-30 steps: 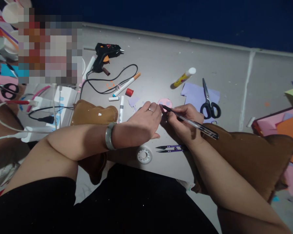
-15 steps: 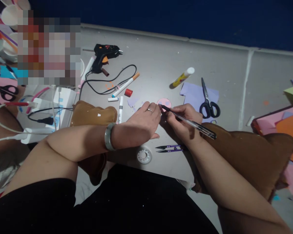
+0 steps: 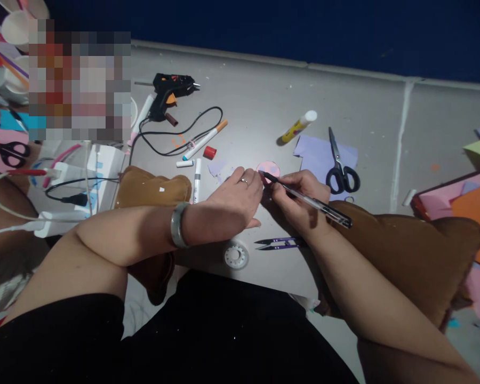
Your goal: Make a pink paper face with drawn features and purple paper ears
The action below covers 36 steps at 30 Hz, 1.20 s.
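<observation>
Pink disc, purple patches on it, lies on the tabletop just beyond both hands. Left hand covers its near-left edge in view; right-hand fingers sit just nearer the wearer, on the right side. Black tip of the pen points at the disc's left part, close to the left fingertips; contact with the paper can't be made out.

Counts: one disc, one pen, one glue stick, one glue gun with black cord, one red cap, one white cap, one purple-handled thread snips, one round white dispenser. At least two markers: one orange-ended across the cord, one white beside the left hand. Two black-handled scissors: one on purple paper right of the disc, the other far left.

Right hand: thumb and fingers clamped on the pen near its tip, barrel slanting back over the hand. Left hand: fingers close together, nearly flat, thumb apart toward the wearer. Its fingertips are at the disc edge; can't tell whether they pinch or just rest there.
</observation>
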Tool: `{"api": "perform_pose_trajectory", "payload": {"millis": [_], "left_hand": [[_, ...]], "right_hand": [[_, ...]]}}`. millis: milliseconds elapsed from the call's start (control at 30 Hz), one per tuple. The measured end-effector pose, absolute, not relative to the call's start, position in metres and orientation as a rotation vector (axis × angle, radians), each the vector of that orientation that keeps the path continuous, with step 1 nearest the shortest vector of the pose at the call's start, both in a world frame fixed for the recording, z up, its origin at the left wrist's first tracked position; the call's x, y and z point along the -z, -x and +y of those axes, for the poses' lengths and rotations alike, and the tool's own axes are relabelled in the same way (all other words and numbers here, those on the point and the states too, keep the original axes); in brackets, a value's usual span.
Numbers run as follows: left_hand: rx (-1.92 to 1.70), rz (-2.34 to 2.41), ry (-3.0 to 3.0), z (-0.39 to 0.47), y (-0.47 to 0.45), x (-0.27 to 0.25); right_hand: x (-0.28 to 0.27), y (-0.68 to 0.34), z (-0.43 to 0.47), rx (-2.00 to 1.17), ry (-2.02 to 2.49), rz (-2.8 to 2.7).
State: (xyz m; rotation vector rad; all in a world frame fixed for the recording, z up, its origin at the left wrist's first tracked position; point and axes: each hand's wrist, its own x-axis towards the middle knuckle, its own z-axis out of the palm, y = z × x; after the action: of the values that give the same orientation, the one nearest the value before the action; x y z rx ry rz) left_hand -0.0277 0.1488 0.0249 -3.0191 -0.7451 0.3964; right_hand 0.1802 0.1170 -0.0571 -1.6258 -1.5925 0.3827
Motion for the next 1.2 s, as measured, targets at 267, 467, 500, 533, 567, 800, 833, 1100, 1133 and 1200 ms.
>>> {"api": "perform_pose_trajectory", "payload": {"millis": [267, 467, 500, 533, 567, 800, 833, 1100, 1133, 1200], "left_hand": [[-0.372, -0.738, 3.006, 0.1482, 0.0287, -0.0246], [-0.326, -0.729, 2.961, 0.1470, 0.0297, -0.0203], [-0.322, -0.732, 2.960, 0.1471, 0.0295, -0.0201], [-0.326, -0.737, 2.962, 0.1473, 0.0292, -0.0204], [-0.340, -0.744, 2.966, 0.1476, 0.0288, -0.0211], [-0.402, -0.760, 2.996, 0.1490, 0.0268, -0.0240], [-0.399, -0.763, 2.991, 0.1489, 0.0269, -0.0235], [-0.398, -0.777, 2.997, 0.1481, 0.0276, -0.0243], [-0.402, -0.771, 2.990, 0.1482, 0.0275, -0.0244], [-0.398, -0.761, 2.974, 0.1481, 0.0276, -0.0240]], "right_hand": [[0.0547, -0.1788, 0.1171, -0.379, 1.601, -1.594], [0.0530, -0.1788, 0.1175, -0.377, 1.684, -1.583], [0.0530, -0.1789, 0.1175, -0.376, 1.685, -1.581], [0.0529, -0.1790, 0.1175, -0.374, 1.685, -1.582], [0.0529, -0.1791, 0.1175, -0.372, 1.685, -1.584], [0.0528, -0.1785, 0.1175, -0.338, 1.624, -1.589], [0.0527, -0.1786, 0.1174, -0.330, 1.622, -1.587], [0.0544, -0.1804, 0.1169, -0.327, 1.611, -1.594], [0.0547, -0.1806, 0.1170, -0.324, 1.610, -1.594], [0.0550, -0.1810, 0.1170, -0.322, 1.612, -1.597]]}}
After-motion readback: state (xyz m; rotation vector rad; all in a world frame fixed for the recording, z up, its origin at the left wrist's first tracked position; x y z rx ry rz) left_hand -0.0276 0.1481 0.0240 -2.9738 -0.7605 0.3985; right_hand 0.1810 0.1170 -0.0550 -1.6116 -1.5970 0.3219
